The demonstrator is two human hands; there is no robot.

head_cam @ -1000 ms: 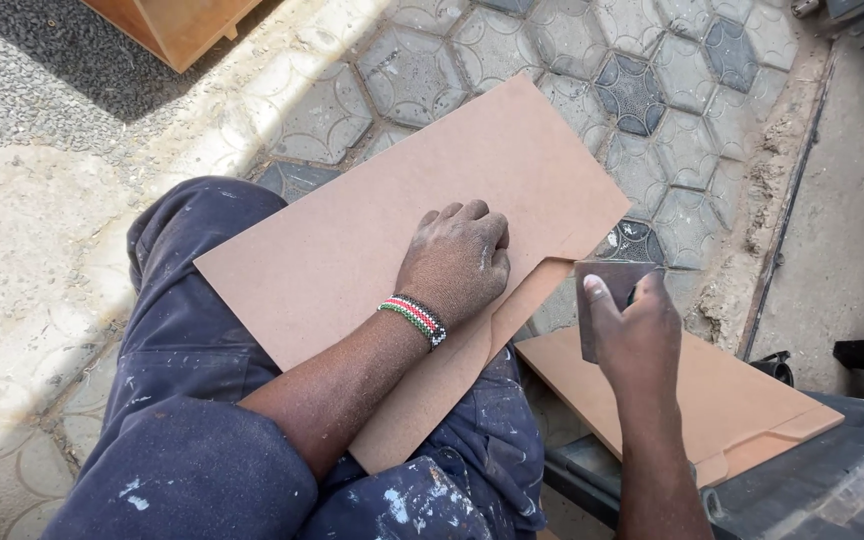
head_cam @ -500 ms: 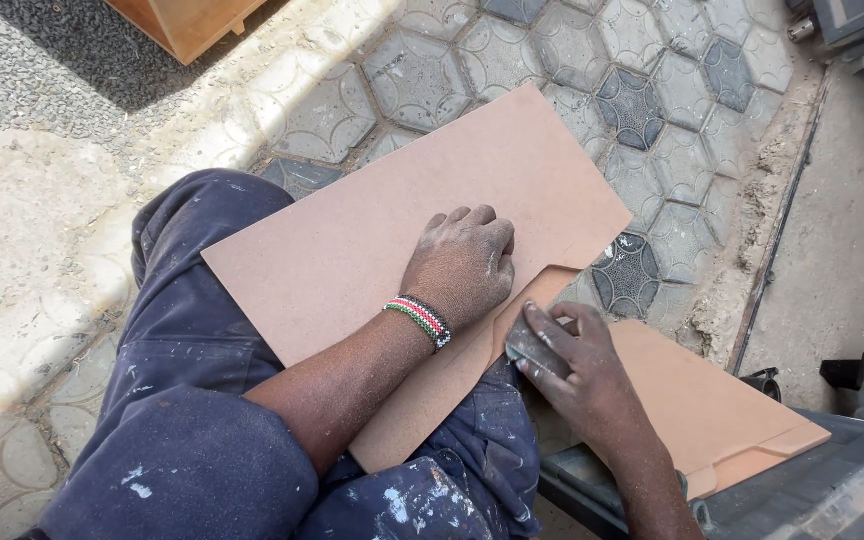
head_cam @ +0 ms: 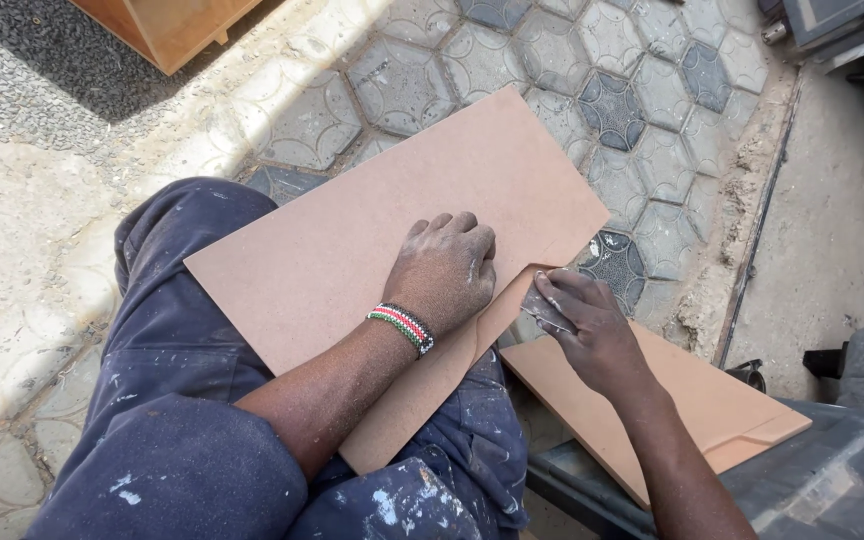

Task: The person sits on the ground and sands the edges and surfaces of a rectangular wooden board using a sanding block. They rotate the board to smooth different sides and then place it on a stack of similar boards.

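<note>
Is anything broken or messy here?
Nothing looks broken. The flat brown fibreboard panel on the lap has a stepped notch in its edge, where the right hand presses a small grey pad. The dark blue trousers carry pale paint flecks.

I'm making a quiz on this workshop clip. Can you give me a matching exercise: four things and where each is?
Things:
1. left hand
2. right hand
3. second board
4. wristband

Places:
A. at the notch in the lap board's edge
B. lying beside the right leg
C. flat on the lap board
D. around the left wrist

Pairs: 1-C, 2-A, 3-B, 4-D
</note>
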